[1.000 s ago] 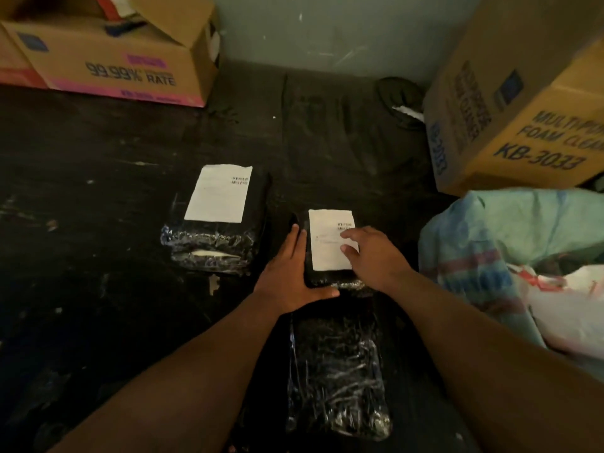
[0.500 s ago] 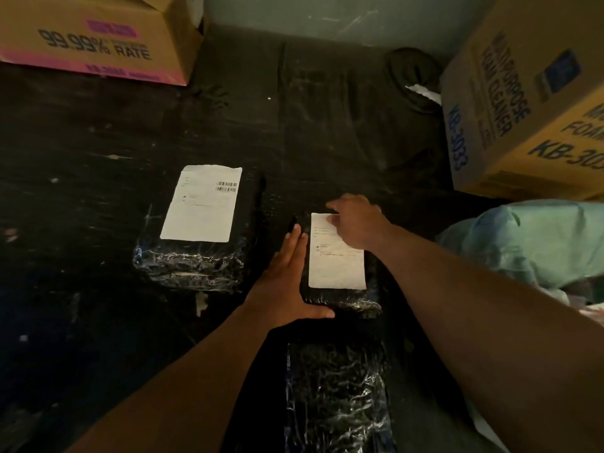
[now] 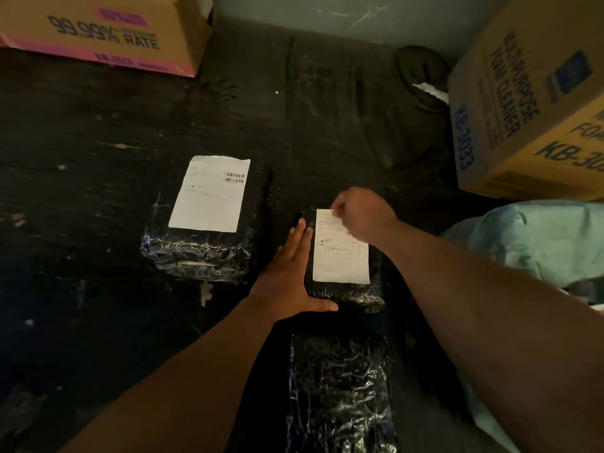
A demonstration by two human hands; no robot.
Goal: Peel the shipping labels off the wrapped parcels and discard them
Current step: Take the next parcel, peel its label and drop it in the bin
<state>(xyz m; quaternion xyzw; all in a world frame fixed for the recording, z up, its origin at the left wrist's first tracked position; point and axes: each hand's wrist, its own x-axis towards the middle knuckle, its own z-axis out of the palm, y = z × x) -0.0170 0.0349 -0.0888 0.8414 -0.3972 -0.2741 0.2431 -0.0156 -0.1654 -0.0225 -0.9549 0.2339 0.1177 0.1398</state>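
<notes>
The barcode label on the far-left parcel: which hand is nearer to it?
Left. The left hand lies flat just right of that parcel, below the barcode label; the right hand is farther right, pinching the small parcel's label.

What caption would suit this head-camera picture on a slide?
Left hand steadies a black wrapped parcel while the right hand pinches its label's top corner.

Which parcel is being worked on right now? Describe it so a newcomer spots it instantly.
Start at the big foam cleaner box at the right wall, then come down to the dark floor in front of it. The parcel lies between both hands: left hand flat against its side, right hand pinching the label at its top corner. The other labelled parcel sits untouched to the left.
</notes>
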